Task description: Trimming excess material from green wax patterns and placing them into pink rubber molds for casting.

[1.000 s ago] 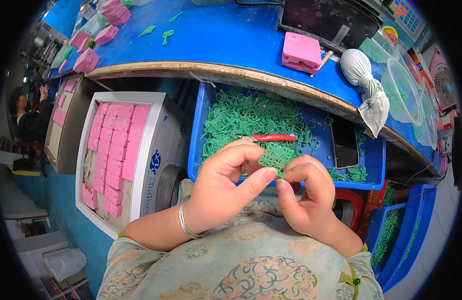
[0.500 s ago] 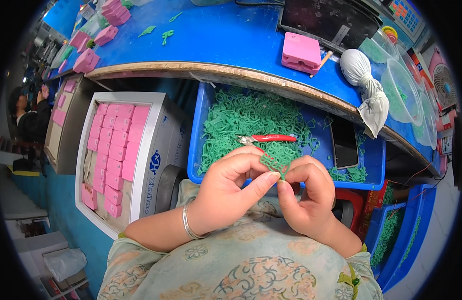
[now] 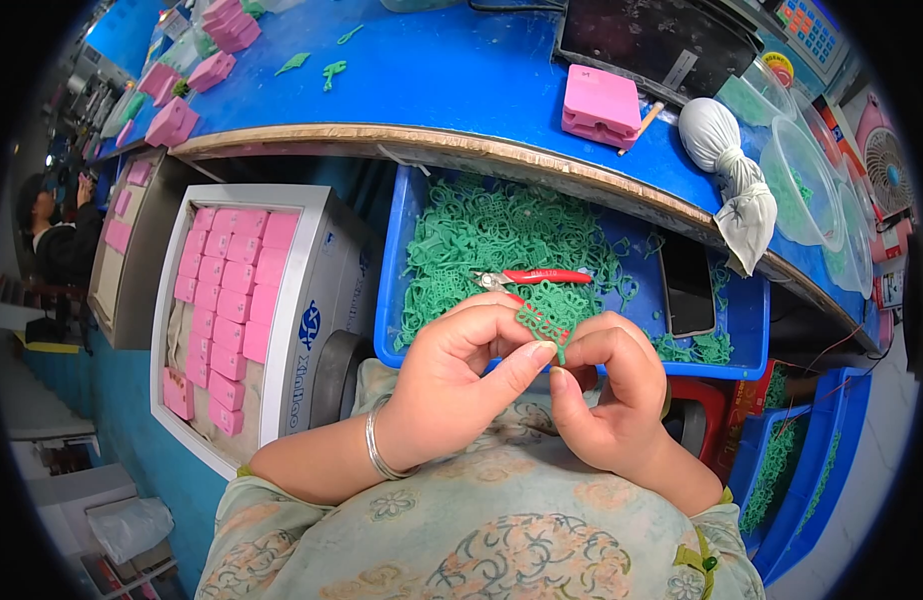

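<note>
My left hand (image 3: 457,390) pinches a small green openwork piece (image 3: 549,308) with red showing in it, thumb at its lower part. My right hand (image 3: 612,400) is curled at the piece's lower right, index finger at its short stem and thumb just below. Both hands are over the near side of a blue bin (image 3: 390,290) heaped with similar green pieces (image 3: 482,225). Just beyond them, red-handled cutting pliers (image 3: 542,276) lie on the heap. A dark, phone-like flat object (image 3: 687,285) lies in the bin's right part.
A framed tray of pink blocks (image 3: 167,330) is at left. The blue bench (image 3: 432,80) bears pink moulds (image 3: 600,105), a white cloth bundle (image 3: 712,135), clear bowls (image 3: 797,190) and dark equipment. More blue bins (image 3: 832,440) sit at lower right. Another person (image 3: 57,235) is at far left.
The green piece has shifted slightly and changed its tilt in my fingers. My right thumb has drawn a little downward. My left fingertips are slightly lower than a second ago.
</note>
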Demonstrator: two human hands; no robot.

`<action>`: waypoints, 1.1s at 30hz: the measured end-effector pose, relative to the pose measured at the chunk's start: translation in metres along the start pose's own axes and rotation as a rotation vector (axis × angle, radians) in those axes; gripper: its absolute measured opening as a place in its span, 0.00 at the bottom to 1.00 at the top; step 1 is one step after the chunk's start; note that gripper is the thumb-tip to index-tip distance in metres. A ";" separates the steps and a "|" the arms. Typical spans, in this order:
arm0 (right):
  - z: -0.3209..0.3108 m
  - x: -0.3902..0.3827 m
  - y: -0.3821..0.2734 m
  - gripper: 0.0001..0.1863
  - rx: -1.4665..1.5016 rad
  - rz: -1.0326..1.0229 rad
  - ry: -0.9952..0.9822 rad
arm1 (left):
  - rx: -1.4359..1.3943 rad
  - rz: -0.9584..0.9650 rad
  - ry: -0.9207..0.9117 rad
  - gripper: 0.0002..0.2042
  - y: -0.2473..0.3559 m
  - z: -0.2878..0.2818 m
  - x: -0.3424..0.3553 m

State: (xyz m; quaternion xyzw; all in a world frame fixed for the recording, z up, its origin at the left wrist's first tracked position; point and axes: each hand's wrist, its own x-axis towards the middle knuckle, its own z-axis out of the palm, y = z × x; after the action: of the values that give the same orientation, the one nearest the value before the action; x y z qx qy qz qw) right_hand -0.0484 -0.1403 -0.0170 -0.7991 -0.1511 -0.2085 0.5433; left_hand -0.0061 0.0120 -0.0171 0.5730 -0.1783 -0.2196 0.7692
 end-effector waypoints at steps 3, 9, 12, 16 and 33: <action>0.001 0.000 0.000 0.08 -0.011 -0.008 0.008 | 0.030 0.011 -0.005 0.05 -0.001 -0.001 0.000; 0.001 0.000 -0.001 0.07 -0.009 0.017 0.016 | 0.024 -0.003 0.001 0.05 -0.001 -0.001 0.000; 0.000 -0.001 -0.001 0.07 -0.009 0.017 0.008 | 0.019 -0.002 -0.004 0.05 -0.002 -0.001 0.000; -0.001 -0.001 0.000 0.06 -0.025 0.002 0.003 | -0.058 -0.044 0.025 0.10 0.002 0.004 -0.001; -0.002 -0.009 0.004 0.05 0.163 0.156 0.029 | 0.009 0.077 -0.065 0.26 -0.001 -0.002 0.000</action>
State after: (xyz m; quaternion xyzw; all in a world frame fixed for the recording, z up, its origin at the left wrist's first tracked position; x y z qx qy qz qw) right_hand -0.0546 -0.1435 -0.0236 -0.7585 -0.0971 -0.1642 0.6231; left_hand -0.0054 0.0130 -0.0188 0.5617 -0.2262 -0.2077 0.7682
